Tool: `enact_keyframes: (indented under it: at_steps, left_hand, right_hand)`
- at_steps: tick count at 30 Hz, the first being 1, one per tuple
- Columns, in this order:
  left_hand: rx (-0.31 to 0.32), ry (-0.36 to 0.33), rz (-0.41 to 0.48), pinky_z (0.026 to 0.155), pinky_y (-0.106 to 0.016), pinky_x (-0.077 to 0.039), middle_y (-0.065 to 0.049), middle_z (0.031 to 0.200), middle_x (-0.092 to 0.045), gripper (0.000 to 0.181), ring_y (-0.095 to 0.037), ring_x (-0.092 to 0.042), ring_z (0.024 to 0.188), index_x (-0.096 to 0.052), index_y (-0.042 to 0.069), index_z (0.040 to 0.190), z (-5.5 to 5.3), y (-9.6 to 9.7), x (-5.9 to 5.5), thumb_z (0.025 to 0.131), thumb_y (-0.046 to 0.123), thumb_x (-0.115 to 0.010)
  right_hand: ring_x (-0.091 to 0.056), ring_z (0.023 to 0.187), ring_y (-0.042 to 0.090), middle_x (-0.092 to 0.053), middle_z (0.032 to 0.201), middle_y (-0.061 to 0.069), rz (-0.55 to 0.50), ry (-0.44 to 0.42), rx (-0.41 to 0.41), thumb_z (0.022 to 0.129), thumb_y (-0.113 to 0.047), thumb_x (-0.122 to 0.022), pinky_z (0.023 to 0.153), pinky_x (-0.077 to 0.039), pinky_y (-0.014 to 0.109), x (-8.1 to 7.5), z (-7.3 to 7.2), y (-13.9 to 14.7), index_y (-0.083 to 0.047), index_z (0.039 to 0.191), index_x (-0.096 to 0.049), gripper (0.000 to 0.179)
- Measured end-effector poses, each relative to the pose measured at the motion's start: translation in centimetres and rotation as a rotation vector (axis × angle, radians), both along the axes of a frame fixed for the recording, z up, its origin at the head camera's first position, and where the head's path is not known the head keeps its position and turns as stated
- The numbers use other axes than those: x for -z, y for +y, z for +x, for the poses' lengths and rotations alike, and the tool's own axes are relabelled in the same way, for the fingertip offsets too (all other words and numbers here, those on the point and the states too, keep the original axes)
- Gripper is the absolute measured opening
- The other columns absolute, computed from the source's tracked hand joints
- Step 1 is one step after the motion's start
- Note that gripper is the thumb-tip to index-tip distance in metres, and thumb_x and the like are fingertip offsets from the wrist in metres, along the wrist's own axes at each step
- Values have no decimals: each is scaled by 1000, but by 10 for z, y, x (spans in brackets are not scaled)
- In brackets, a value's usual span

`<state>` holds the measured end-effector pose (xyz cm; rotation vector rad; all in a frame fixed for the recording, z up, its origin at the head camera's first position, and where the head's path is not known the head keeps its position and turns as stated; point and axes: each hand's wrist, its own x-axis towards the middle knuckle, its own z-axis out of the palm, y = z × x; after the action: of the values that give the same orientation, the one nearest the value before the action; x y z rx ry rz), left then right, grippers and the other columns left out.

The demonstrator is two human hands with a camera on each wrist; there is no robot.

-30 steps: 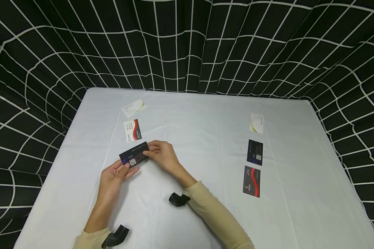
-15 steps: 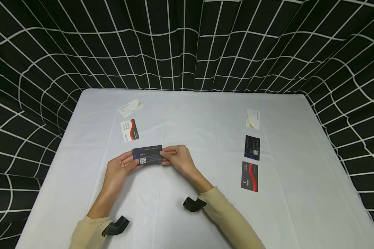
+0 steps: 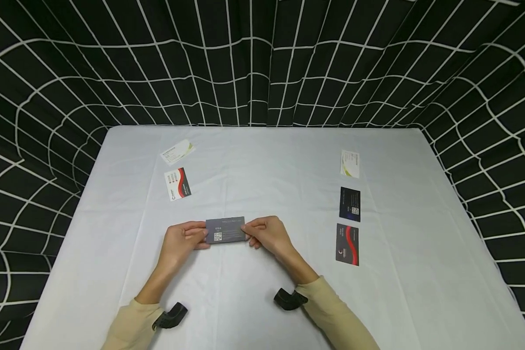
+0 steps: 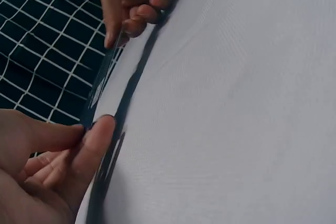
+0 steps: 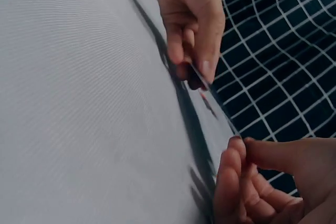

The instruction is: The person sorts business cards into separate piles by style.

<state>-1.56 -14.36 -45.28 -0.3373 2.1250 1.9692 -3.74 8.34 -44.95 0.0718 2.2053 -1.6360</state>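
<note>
Between both hands a dark business card [image 3: 225, 230] with a small QR code is held lengthwise, its printed face toward the head camera. My left hand [image 3: 179, 245] pinches its left end between thumb and fingers. The right end is pinched by my right hand [image 3: 271, 236]. In the left wrist view the card [image 4: 100, 85] appears almost edge-on, with the left hand [image 4: 58, 156] at the near end. The right wrist view likewise shows it as a thin edge beyond the right hand [image 5: 268, 177].
At the left lie a white-and-green card [image 3: 177, 152] and a white card with a red wave [image 3: 178, 184]. A column at the right has a white card [image 3: 350, 164], a dark QR card [image 3: 349, 204] and a dark card with a red wave [image 3: 347, 244]. A white cloth [image 3: 262, 301] covers the table.
Both hands have carried the dark card to the right and a little nearer. It was slanted and is now nearly level across the view. The head view has shifted slightly.
</note>
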Motion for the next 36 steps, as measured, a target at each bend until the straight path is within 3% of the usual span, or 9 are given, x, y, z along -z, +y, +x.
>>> enact_keyframes:
  at_steps: [5,9,11,15,21,30,36]
  left_hand:
    - [8,104,-268,49,-26,-54,-18,82,-72,23,-14,-62,49,-65,-11,111,-6,-2,-1,91,1,-66]
    - [2,216,-546,56,-26,-45,-8,72,-71,21,-14,-59,55,-72,-4,103,-12,-3,3,87,9,-73]
    - [-3,258,-629,62,-31,-44,-7,70,-71,21,-17,-61,61,-73,-3,101,-15,-2,6,85,11,-75]
    - [5,298,-685,62,-36,-46,-7,70,-71,21,-24,-64,65,-73,-3,99,-18,-1,8,84,11,-77]
    - [20,299,-717,54,-33,-43,-6,69,-70,19,-20,-60,57,-72,-1,96,-21,0,6,82,11,-77]
    - [49,248,-812,47,-30,-37,1,58,-55,20,-17,-51,51,-62,5,77,-21,0,0,84,16,-77]
    - [68,220,-821,46,-29,-34,3,56,-52,19,-16,-49,51,-64,6,76,-21,2,1,86,18,-75]
  right_hand:
    - [-60,48,12,-68,62,2,204,148,-53,92,-22,-69,45,-44,22,-2,-6,-13,-3,85,-75,21]
    - [-56,44,9,-64,55,-3,333,208,-35,91,-25,-69,43,-37,21,-1,-11,-23,-8,80,-75,21]
    - [-53,42,8,-61,53,-5,379,231,-26,90,-25,-69,41,-36,21,-1,-13,-26,-9,77,-74,21]
    - [-50,43,8,-58,52,-7,456,266,-24,89,-25,-70,40,-37,22,0,-16,-28,-10,72,-73,22]
    - [-48,44,9,-56,52,-6,527,292,-52,88,-27,-71,39,-38,24,-1,-20,-29,-12,70,-73,24]
    - [-48,44,10,-58,52,-4,603,338,-37,86,-28,-74,39,-36,24,3,-21,-32,-14,61,-67,29]
    - [-49,44,11,-59,52,-3,600,327,-28,85,-27,-74,39,-36,25,4,-21,-31,-13,61,-68,29]
